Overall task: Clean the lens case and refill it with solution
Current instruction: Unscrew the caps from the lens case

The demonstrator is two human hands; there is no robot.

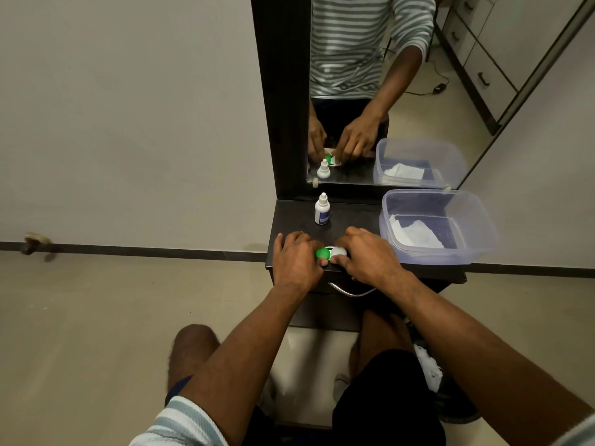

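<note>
both hands, left (297,257) and right (367,254), grip the lens case (331,252) (1 green cap, 1 white) on the surface (351,217); solution bottle (322,210) at 12 o'clock.

Shelf (289,217) left rear corner clear. Bottle (322,211) stands upright mid-rear; plastic tub (431,201) fills right edge. Open dark strip between them. Mirror (418,75) blocks rear edge.

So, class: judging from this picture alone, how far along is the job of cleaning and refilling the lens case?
Done: nothing visibly. The solution bottle stands capped behind the hands, and the tissue lies in the plastic container. In hand: the left hand and right hand grip the lens case on the dark shelf, green and white caps on. Left: opening, cleaning, refilling.
</note>
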